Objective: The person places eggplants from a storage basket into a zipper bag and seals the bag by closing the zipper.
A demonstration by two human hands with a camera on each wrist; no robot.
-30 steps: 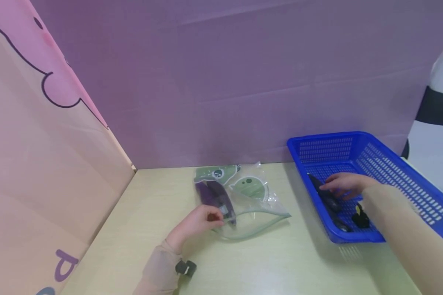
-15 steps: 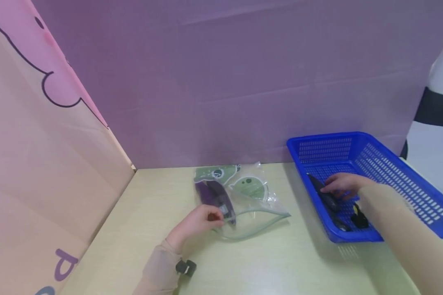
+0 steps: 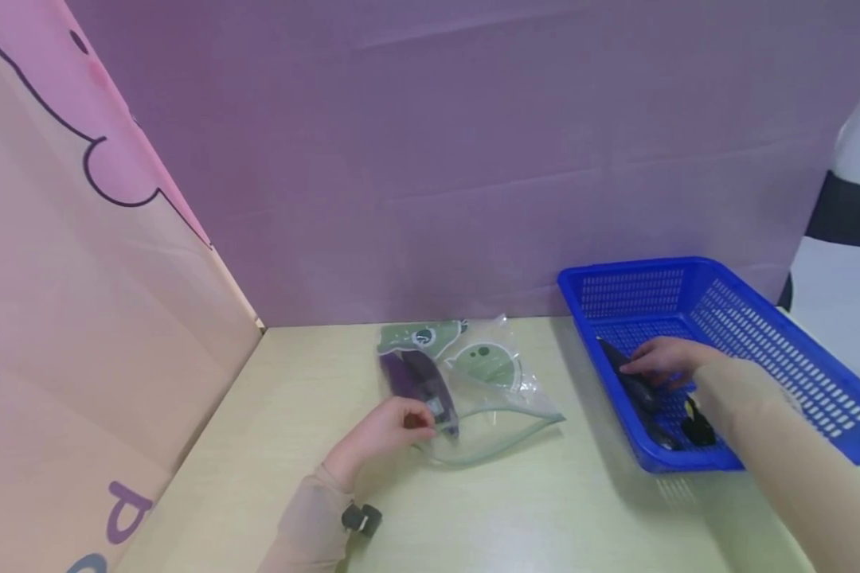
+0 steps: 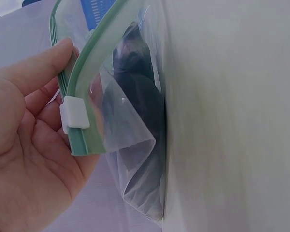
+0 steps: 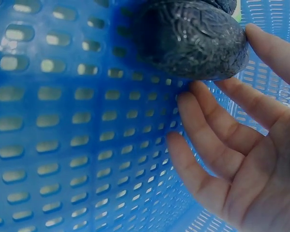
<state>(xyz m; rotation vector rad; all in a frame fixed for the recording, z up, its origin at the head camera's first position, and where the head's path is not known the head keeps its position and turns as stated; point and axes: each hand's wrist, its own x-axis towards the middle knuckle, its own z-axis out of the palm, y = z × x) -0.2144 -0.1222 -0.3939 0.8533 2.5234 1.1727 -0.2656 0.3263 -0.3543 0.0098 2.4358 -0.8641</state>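
My left hand (image 3: 383, 434) pinches the green zip edge of a clear plastic zip bag (image 3: 498, 398), beside its white slider (image 4: 75, 113). The bag lies on the table with its mouth spread toward me; inside is a purple eggplant (image 3: 419, 378) with a small label. Over in the blue basket (image 3: 638, 265), my right hand (image 3: 670, 358) holds a dark, glossy eggplant (image 5: 193, 41). Its thumb touches one side and fingertips curl under the wrinkled skin. Another dark eggplant (image 3: 661, 434) lies against the basket's near left wall, partly covered.
The light wooden table (image 3: 473, 517) runs back to a purple cloth wall (image 3: 430, 159). A patterned pink panel (image 3: 100, 318) borders the left. Black wrist devices (image 3: 361, 519) sit on both wrists, and the basket's raised rim surrounds the right hand.
The right forearm and wrist have shifted slightly left, with the fingers still at the eggplant. The left hand, bag and basket are unchanged.
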